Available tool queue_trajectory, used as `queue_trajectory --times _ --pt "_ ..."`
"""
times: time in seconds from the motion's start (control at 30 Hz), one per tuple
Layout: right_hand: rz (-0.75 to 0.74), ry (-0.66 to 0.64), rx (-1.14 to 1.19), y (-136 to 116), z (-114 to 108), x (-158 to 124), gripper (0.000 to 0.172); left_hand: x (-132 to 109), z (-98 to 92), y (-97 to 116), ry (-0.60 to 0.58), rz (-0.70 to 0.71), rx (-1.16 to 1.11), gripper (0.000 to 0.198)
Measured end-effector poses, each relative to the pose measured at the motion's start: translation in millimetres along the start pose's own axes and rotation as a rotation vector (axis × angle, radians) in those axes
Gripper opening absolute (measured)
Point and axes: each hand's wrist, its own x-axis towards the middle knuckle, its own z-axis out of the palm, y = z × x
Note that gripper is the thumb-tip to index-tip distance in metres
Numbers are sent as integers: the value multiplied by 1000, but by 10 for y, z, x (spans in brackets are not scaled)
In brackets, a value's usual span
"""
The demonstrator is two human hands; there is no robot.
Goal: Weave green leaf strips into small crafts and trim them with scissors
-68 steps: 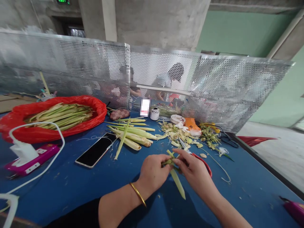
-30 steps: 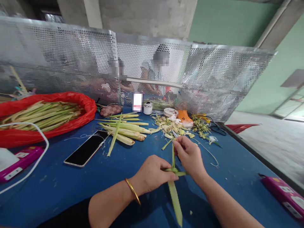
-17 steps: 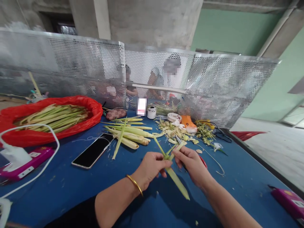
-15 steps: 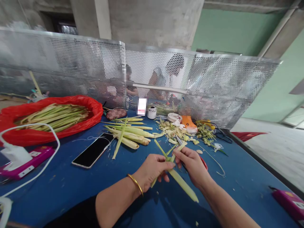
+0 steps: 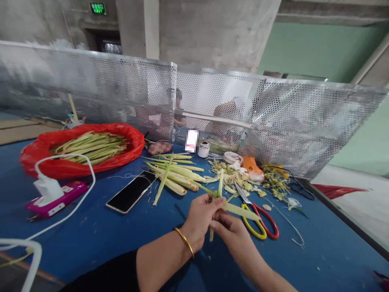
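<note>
Pinching crossed pale-green strips of flat leaf [image 5: 241, 211] between thumb and fingers, the person's left hand [image 5: 199, 217] holds them over the blue tabletop [image 5: 291, 259], while the right hand [image 5: 232, 232] curls close beneath, though whether it grips anything cannot be told. Just to the right lie metal scissors [image 5: 249, 202] with one red and one yellow loop handle. Beyond the hands spread a heap of pale plant trimmings [image 5: 240, 178] and a row of cream-and-green stalks [image 5: 179, 173], with a black-screened smartphone [image 5: 132, 192] and an open red plastic bag [image 5: 75, 171] farther left.
</note>
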Motion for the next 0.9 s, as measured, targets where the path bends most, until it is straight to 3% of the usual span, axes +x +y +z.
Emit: queue_trajectory --times 0.13,0.27,0.33,0.5,0.7,0.8,0.9 --pt "-24 84 12 -64 -7 -18 43 -23 -12 51 -111 -81 68 38" --pt "-53 95 21 -101 -18 -27 45 11 -59 51 -219 -42 168 31" --pt "-44 65 15 -91 6 -51 46 33 -73 39 -200 -18 200 30" --pt "18 -86 -52 -59 72 -164 47 43 -47 63 -18 73 173 28" --pt "-167 -150 -432 -85 5 -220 40 68 -53 115 -18 50 122 30" --pt "-353 10 -692 -162 -164 -195 28 88 -91 129 -40 52 142 26" --pt "-430 348 -875 -222 -367 -118 16 78 -104 143 -123 35 202 24"
